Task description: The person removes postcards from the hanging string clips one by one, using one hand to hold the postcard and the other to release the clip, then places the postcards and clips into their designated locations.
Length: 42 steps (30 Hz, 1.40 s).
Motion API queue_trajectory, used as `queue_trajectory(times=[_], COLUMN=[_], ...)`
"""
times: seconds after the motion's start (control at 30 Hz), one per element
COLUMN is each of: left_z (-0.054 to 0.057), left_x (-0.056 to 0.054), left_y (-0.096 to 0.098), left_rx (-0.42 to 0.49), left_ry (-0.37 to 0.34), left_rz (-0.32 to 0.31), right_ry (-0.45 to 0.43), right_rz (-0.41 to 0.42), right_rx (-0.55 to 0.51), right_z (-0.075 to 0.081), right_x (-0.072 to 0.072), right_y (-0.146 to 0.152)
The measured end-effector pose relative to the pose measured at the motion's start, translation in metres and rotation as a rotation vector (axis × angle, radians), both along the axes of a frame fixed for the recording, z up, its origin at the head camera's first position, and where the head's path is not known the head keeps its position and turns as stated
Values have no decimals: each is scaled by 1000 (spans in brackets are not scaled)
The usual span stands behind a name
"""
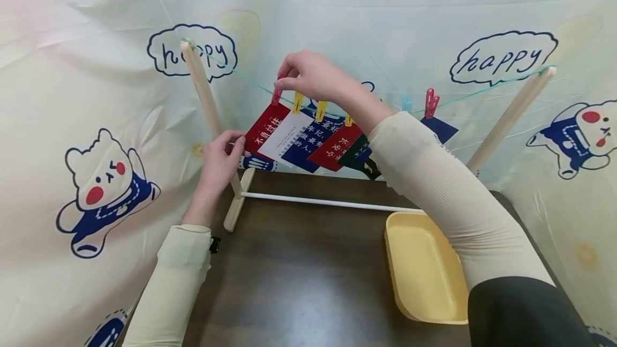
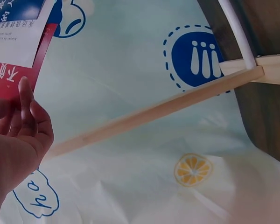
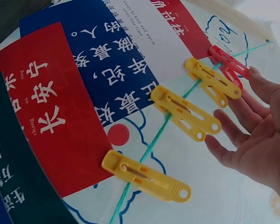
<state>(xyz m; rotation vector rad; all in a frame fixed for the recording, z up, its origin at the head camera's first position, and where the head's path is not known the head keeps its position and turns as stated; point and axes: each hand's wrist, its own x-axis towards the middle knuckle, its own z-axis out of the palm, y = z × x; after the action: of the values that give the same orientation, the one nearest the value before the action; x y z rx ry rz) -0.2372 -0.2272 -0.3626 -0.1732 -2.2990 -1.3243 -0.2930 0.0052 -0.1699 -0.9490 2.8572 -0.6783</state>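
My left hand [image 1: 219, 162] pinches the lower left edge of a red card [image 1: 266, 126] with white writing. At the card's top, my right hand [image 1: 315, 76] grips a red clothespin [image 1: 276, 96] between thumb and fingers. In the right wrist view this red clothespin [image 3: 229, 61] sits on a green string [image 3: 151, 142] at the card's edge. Beside it hang a white card [image 3: 135, 32], a blue card [image 3: 91, 56] and another red card [image 3: 51, 112], overlapping one another. Yellow clothespins [image 3: 147, 175] clip along the string there. A dark green card [image 3: 11, 163] follows.
Wooden posts [image 1: 204, 90] hold the string at both ends, joined below by a white rod [image 1: 328, 202]. Another red clothespin [image 1: 431, 103] holds a dark blue card [image 1: 441, 128] at right. A yellow tray [image 1: 424, 266] stands on the dark table [image 1: 289, 283], partly under my right arm.
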Motion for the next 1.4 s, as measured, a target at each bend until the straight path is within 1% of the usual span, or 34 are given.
queue_trajectory(times=[0.17,0.37,0.5,0.6,0.67,0.77,0.83,0.93,1.03,1.13,1.2,1.3,1.37,1.4], left_z=[0,-1,2,4,3,3,3,3,1,-2,-5,-9,-9,-8], left_x=[0,1,2,2,3,6,8,12,15,17,18,23,27,30], left_y=[-3,-6,-8,-9,-10,-13,-16,-19,-22,-25,-29,-34,-37,-38], left_rx=[-1,0,2,4,16,44,61,77,113,155,173,238,273,292], left_ry=[20,-10,0,8,8,8,17,27,31,48,65,79,73,67], left_rz=[2,13,30,34,26,17,23,45,58,74,106,169,211,220], right_ry=[20,34,42,53,62,82,104,142,176,218,242,273,283,285], right_rz=[5,53,66,59,54,45,45,59,68,67,60,60,66,67], right_rx=[15,7,-3,-19,-38,-66,-86,-118,-151,-190,-208,-221,-241,-253], right_z=[-2,-5,-2,1,1,1,2,4,4,5,6,8,8,8], right_x=[0,-3,-3,-1,0,1,1,0,0,-1,0,1,2,2], right_y=[-3,-6,-7,-6,-5,-5,-5,-4,-1,2,2,2,1,2])
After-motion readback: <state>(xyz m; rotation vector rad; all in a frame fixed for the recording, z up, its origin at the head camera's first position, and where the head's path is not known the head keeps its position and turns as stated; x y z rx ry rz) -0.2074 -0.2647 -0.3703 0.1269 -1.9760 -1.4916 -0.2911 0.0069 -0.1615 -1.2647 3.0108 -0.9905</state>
